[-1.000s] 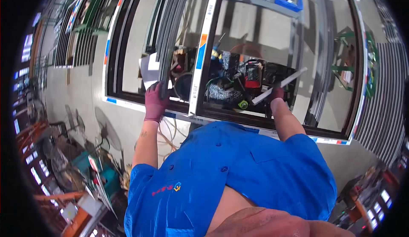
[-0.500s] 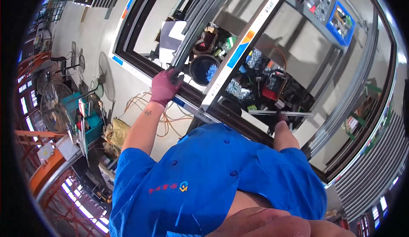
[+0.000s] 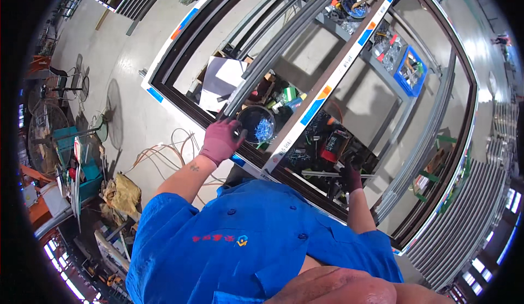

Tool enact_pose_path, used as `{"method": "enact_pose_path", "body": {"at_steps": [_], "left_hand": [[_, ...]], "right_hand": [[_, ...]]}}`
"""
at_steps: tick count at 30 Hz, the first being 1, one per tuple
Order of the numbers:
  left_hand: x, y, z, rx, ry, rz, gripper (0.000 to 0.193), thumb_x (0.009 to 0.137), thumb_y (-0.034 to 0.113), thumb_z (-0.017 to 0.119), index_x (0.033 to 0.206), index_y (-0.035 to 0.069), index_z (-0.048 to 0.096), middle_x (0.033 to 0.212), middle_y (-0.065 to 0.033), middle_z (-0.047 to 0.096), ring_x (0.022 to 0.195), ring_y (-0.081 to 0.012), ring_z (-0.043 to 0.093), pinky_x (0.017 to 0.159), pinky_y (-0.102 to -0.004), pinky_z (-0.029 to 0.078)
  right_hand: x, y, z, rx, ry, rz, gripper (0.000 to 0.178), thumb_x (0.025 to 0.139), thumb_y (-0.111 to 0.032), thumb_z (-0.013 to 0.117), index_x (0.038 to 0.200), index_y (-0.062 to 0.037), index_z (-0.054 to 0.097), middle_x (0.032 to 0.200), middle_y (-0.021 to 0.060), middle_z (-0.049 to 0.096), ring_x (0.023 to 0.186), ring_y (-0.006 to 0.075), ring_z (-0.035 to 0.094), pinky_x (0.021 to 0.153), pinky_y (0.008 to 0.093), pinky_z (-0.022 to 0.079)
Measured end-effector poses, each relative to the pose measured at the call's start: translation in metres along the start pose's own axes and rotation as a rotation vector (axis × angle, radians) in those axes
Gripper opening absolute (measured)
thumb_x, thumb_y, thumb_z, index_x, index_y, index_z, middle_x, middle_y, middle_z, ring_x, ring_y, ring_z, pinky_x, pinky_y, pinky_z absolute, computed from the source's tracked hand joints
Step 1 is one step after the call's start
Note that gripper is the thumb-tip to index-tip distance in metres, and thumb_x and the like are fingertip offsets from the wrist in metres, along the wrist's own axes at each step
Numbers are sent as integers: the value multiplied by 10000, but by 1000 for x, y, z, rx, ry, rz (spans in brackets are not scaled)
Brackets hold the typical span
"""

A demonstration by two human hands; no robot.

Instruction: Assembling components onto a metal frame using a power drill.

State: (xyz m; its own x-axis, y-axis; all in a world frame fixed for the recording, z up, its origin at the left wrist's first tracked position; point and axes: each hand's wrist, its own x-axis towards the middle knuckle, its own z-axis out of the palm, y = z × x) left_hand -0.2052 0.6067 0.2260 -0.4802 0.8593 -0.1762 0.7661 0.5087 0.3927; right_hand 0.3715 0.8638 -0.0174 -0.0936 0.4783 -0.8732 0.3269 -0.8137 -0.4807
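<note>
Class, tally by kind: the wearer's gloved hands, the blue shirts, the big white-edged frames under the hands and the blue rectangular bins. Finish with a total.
Gloved hands: 2 (left hand, right hand)
Blue shirt: 1
Frame: 1
Blue bin: 1
Total: 5

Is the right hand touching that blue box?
Apart. The head view shows a wide gap, with pale floor between the right hand and the blue box.
</note>
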Motion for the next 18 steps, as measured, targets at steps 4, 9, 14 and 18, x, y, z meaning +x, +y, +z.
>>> {"method": "enact_pose_path", "body": {"at_steps": [4,9,14,18], "left_hand": [[-4,-10,-2,0,-64,56,287,985,398,763,1110,142,798,1111,-149,780,1007,-365,757,865,-490,602],[4,-22,-7,-69,-228,192,388,1011,436,721,1232,119,756,1151,-173,768,1027,-391,750,891,-506,593],[12,-31,-19,-228,-321,321,380,1038,407,718,1262,103,763,1175,-185,770,1096,-403,749,934,-482,600],[70,-80,24,-726,-73,228,326,1076,258,703,1320,46,752,1216,-195,792,1134,-340,771,973,-436,593]], "right_hand": [[-97,-31,62,-516,7,-584,476,958,-127,814,1406,-29,687,1278,214,725,1149,400,741,919,451,633],[-197,-24,134,-1168,165,-1119,333,1061,-99,679,1386,-27,688,1337,223,712,1174,429,710,992,485,596],[-251,4,207,-1133,275,-911,347,1066,-161,664,1403,-94,717,1342,222,728,1253,424,704,1026,487,604],[-277,-27,270,-788,609,-553,375,1021,-439,717,1226,-134,791,1111,177,806,1039,410,778,880,496,611]]}}
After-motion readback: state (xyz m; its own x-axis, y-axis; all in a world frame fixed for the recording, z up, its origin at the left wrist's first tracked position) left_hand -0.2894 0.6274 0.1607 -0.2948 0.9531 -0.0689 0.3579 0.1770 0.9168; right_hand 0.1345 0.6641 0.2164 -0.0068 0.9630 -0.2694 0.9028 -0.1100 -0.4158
